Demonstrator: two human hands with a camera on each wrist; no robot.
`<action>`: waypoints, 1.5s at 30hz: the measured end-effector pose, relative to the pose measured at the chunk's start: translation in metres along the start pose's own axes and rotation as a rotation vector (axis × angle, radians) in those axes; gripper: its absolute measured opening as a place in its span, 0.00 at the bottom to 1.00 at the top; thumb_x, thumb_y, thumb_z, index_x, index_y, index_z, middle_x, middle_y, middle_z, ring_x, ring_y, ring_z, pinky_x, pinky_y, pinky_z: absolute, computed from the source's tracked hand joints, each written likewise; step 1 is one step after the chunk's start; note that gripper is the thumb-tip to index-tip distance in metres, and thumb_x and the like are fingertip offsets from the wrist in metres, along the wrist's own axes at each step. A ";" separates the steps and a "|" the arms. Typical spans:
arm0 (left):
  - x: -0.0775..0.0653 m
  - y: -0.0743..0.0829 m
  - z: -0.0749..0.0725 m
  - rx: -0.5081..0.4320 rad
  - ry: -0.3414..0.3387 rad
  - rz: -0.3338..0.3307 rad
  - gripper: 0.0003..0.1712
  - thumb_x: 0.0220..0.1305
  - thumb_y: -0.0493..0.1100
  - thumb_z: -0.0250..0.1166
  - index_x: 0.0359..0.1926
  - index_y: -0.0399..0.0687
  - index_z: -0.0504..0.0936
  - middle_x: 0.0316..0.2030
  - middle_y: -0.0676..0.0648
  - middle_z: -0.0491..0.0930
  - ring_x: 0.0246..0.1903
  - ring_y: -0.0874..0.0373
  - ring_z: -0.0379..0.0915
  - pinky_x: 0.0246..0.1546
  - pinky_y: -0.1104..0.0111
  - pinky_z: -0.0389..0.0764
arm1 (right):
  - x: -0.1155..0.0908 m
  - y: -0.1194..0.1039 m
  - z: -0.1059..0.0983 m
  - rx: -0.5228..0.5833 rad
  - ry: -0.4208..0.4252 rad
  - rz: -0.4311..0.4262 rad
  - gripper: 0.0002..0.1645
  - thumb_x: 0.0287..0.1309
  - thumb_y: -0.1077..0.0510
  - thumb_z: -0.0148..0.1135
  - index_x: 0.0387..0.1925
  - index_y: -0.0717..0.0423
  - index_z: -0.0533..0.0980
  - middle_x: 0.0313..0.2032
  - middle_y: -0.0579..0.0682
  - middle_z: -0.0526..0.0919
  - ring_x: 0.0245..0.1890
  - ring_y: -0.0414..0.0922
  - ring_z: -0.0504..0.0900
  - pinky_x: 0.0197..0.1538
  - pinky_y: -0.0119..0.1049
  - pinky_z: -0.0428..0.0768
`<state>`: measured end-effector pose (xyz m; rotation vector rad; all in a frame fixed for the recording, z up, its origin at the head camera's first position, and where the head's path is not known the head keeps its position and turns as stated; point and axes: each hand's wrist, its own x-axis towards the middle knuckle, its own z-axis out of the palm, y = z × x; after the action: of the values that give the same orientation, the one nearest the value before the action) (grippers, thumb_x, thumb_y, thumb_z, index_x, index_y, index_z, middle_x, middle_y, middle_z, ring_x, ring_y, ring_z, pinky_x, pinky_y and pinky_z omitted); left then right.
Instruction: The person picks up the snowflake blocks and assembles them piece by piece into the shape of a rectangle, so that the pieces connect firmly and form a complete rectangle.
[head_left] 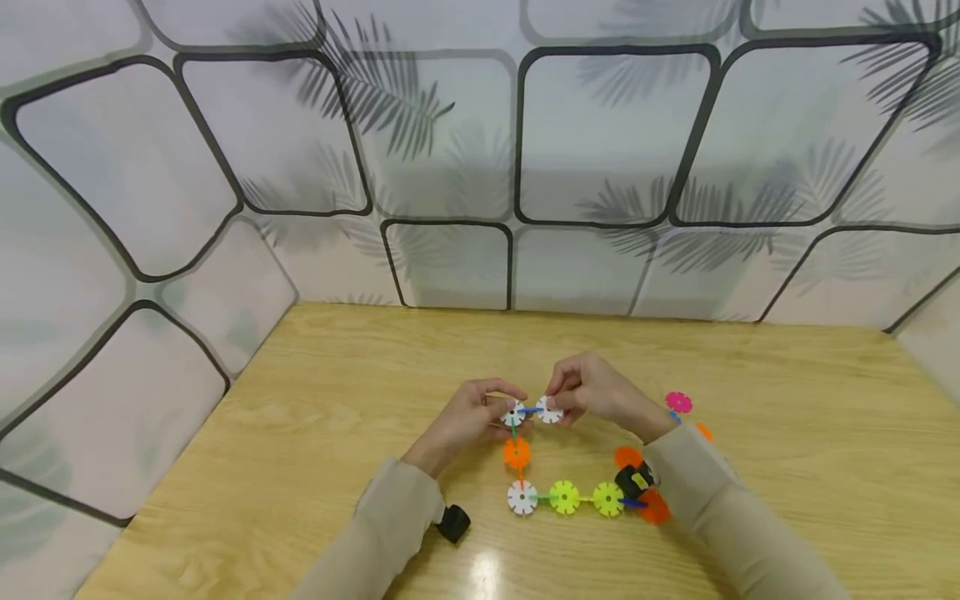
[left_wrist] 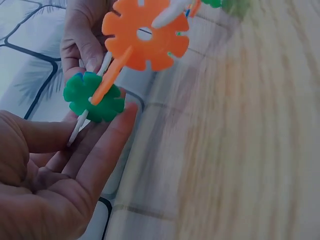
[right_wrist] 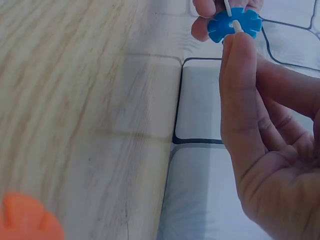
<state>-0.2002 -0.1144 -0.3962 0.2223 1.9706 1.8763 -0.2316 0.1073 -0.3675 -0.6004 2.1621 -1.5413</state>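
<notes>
Notched plastic snowflake discs are joined in an angular chain. My left hand (head_left: 480,408) pinches the white disc (head_left: 513,412) at its upper left corner; in the left wrist view that disc is edge-on beside a green disc (left_wrist: 102,111). My right hand (head_left: 596,392) pinches another white disc (head_left: 552,414) at the chain's end. A blue disc (right_wrist: 252,24) links the two white ones. Below the left hand runs an orange disc (head_left: 517,453), then a white corner disc (head_left: 522,497), then yellow discs (head_left: 565,497) along the bottom side.
Toward the right, the chain passes a dark blue disc (head_left: 633,503) and an orange disc (head_left: 655,508), partly hidden by the right wrist camera (head_left: 628,482). A pink disc (head_left: 678,402) shows beyond the right forearm. The wooden table (head_left: 337,400) meets a patterned backdrop (head_left: 450,267) behind.
</notes>
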 end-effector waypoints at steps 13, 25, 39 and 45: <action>-0.001 0.001 0.003 -0.022 0.056 0.011 0.14 0.78 0.31 0.51 0.55 0.26 0.78 0.41 0.30 0.85 0.38 0.48 0.87 0.32 0.70 0.84 | 0.003 -0.004 0.003 0.008 0.016 -0.007 0.04 0.61 0.77 0.61 0.31 0.72 0.77 0.26 0.55 0.85 0.21 0.44 0.83 0.32 0.44 0.86; 0.000 -0.001 0.002 -0.043 -0.006 -0.006 0.16 0.79 0.34 0.50 0.57 0.27 0.77 0.41 0.36 0.87 0.37 0.55 0.84 0.33 0.71 0.81 | -0.004 -0.005 -0.013 -0.058 -0.084 0.007 0.03 0.67 0.70 0.59 0.38 0.70 0.77 0.28 0.55 0.85 0.27 0.56 0.85 0.37 0.50 0.86; 0.000 0.000 0.001 -0.056 0.000 0.013 0.18 0.77 0.37 0.55 0.60 0.28 0.73 0.42 0.35 0.85 0.37 0.56 0.84 0.39 0.68 0.81 | -0.028 0.001 -0.065 -0.132 0.019 0.082 0.13 0.72 0.63 0.58 0.46 0.74 0.75 0.37 0.62 0.84 0.36 0.59 0.85 0.43 0.50 0.86; -0.001 0.002 0.000 -0.016 -0.020 0.014 0.21 0.73 0.37 0.62 0.62 0.31 0.72 0.41 0.36 0.84 0.36 0.57 0.82 0.36 0.69 0.78 | -0.040 0.007 -0.087 -0.177 0.047 0.098 0.14 0.71 0.64 0.59 0.48 0.75 0.74 0.37 0.59 0.85 0.36 0.56 0.85 0.42 0.46 0.86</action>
<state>-0.1993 -0.1147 -0.3940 0.2504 1.9449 1.8906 -0.2489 0.1989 -0.3448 -0.5093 2.3440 -1.3362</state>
